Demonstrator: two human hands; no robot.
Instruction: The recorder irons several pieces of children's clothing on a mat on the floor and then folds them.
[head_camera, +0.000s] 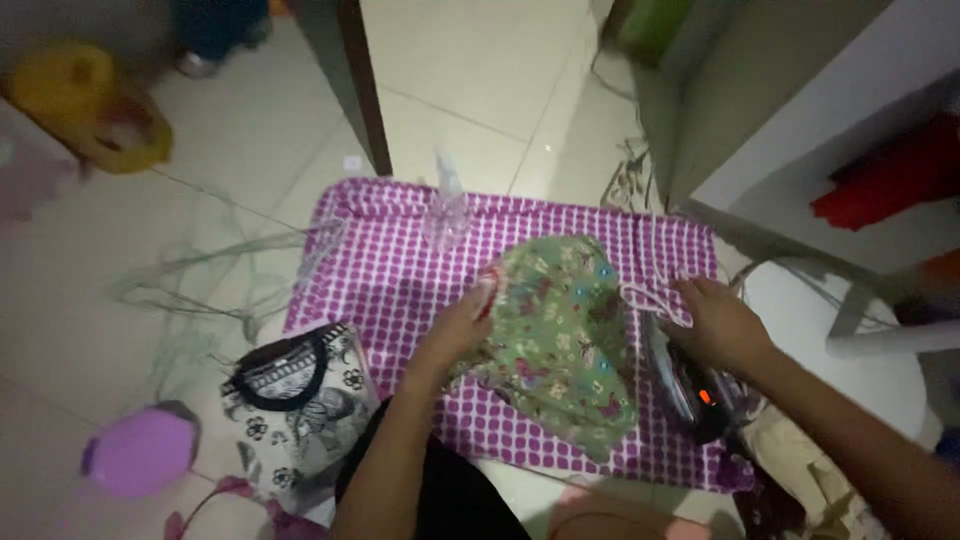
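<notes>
Two bare hands work low in the middle of the frame, over a purple cloth with pale dots (400, 270) spread on the tiled floor. The left hand (462, 325) pinches the left edge of a small green floral garment (565, 335), fingers closed on the fabric near a red-trimmed hem. That garment lies at the centre of the frame, on the dotted cloth: soft green, printed with small pink, white and blue flowers and butterflies, crumpled and rounded at its top, narrowing toward the lower edge. The right hand (722, 322) rests just right of it on top of a dark iron (690, 385) with a small orange light; whether the fingers close round the handle cannot be told.

At lower left, a black-and-white patterned garment (300, 410) lies half on the cloth, with a purple rounded object (140, 450) beside it on the floor. Farther up, a clear spray bottle (447, 210) stands on the cloth's far edge. A yellow object (85, 100) sits blurred at upper left.
</notes>
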